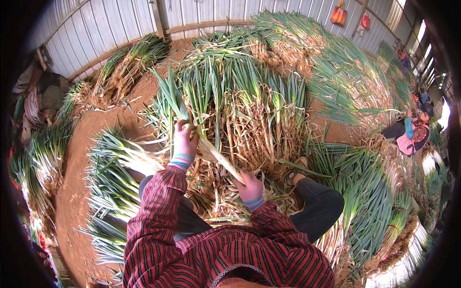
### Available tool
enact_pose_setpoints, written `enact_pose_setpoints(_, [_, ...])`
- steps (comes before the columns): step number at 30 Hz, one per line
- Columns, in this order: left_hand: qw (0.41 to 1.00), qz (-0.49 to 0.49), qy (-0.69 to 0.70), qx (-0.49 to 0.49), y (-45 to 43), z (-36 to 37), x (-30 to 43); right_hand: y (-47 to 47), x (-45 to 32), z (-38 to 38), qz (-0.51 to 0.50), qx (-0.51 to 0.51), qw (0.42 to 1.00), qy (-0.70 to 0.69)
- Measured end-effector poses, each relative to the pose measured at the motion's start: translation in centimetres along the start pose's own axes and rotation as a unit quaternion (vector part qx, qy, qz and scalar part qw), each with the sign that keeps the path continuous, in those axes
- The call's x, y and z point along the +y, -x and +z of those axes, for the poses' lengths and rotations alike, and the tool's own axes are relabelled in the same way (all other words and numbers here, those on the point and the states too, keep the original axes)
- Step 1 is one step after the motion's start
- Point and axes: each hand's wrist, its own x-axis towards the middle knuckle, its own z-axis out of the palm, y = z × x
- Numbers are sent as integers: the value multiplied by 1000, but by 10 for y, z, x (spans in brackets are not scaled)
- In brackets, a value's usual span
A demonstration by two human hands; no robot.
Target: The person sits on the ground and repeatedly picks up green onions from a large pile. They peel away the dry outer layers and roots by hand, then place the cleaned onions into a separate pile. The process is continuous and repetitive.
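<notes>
A long green onion stalk [216, 155] slants between my two gloved hands. Near its green leaves, my left hand [185, 141] is closed around the stalk. My right hand [249, 187] grips its pale lower end, and the root tip is hidden. Just beyond stands a dense heap of untrimmed green onions [248, 118] with dry brown outer leaves. Peeled leaf scraps [227, 207] litter the ground between my legs. Cleaned onions with white stems [140, 158] lie in piles on my left.
More onion piles lie at the far right [353, 79], near right [363, 187] and left wall [129, 68]. Another person [414, 131] sits at the right. Bare dirt floor [83, 172] runs along the left. A corrugated metal wall [216, 12] closes the back, with an orange bag [339, 16] hanging on it.
</notes>
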Motion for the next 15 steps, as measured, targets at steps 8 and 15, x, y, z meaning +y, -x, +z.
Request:
enact_pose_setpoints(8, [997,-56,17,-51,29,17,19,1,-2,2,85,-28,993,-73])
enact_pose_setpoints(15, [952,-126,140,-240,108,39,75,-3,-8,8,66,27,992,-108])
